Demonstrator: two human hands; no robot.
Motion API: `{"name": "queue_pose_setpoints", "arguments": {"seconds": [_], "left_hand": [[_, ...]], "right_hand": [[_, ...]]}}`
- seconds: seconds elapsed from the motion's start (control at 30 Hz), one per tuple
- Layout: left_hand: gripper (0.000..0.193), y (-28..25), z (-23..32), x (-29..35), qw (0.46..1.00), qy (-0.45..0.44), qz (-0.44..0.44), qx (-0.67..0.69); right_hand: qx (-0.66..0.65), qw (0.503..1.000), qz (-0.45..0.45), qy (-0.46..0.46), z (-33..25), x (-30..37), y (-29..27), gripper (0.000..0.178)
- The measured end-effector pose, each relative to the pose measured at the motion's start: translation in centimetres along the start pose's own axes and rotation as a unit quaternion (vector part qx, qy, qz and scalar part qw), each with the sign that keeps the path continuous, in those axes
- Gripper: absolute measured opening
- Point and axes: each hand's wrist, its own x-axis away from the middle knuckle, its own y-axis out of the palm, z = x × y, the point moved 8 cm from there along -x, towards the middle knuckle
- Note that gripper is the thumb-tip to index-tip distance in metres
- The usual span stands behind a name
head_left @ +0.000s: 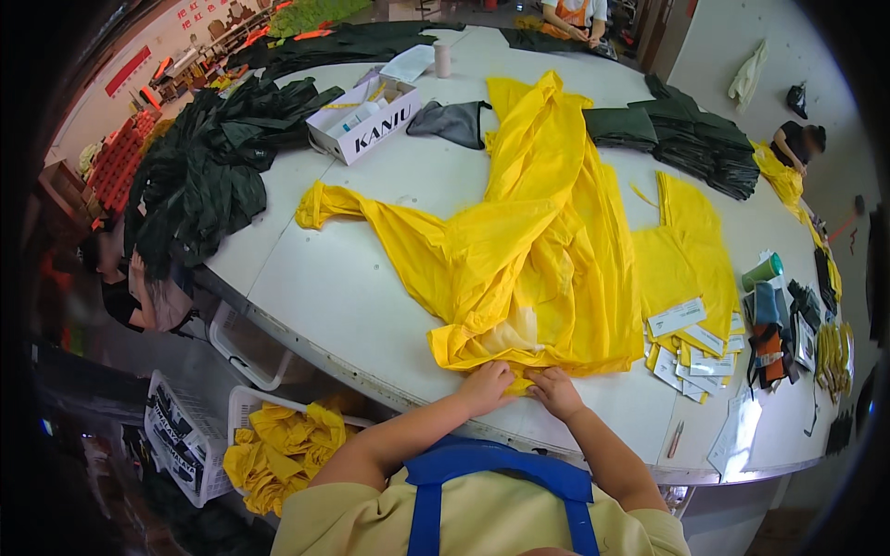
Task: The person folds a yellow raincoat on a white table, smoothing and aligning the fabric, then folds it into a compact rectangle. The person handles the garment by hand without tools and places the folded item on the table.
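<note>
A thin, shiny yellow garment (519, 250) lies crumpled across the middle of the white table, with one sleeve stretched out to the left. Its gathered near edge is between my two hands at the front of the table. My left hand (489, 387) has its fingers closed on that edge. Close beside it, my right hand (556, 394) grips the same edge, fingers bent down over the fabric. A whitish patch shows through the cloth just beyond my hands. My fingertips are partly hidden by the hands and the folds.
Folded yellow pieces (686, 246) and white-labelled packets (691, 347) lie at right, near a seam ripper-like tool (675, 439). Dark green fabric (209, 176) heaps at far left, beside a white box (366, 120). A basket of yellow cloth (278, 449) stands below the edge. Other people work around the table.
</note>
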Motion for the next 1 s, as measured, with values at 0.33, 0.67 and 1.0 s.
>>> {"name": "queue_pose_setpoints", "arguments": {"seconds": [0.33, 0.67, 1.0], "left_hand": [[0.014, 1.2, -1.8, -0.4, 0.989, 0.007, -0.099, -0.112], [0.031, 0.5, -0.6, 0.6, 0.995, -0.035, -0.069, -0.070], [0.029, -0.8, -2.9, -2.5, 0.990, -0.112, -0.087, 0.012]], "right_hand": [[0.106, 0.993, 0.022, -0.049, -2.7, -0.2, -1.7, 0.036], [0.021, 0.998, 0.058, 0.023, 0.6, 0.1, -0.8, 0.029], [0.169, 0.982, -0.072, 0.039, 0.6, -0.8, -2.1, 0.027]]}}
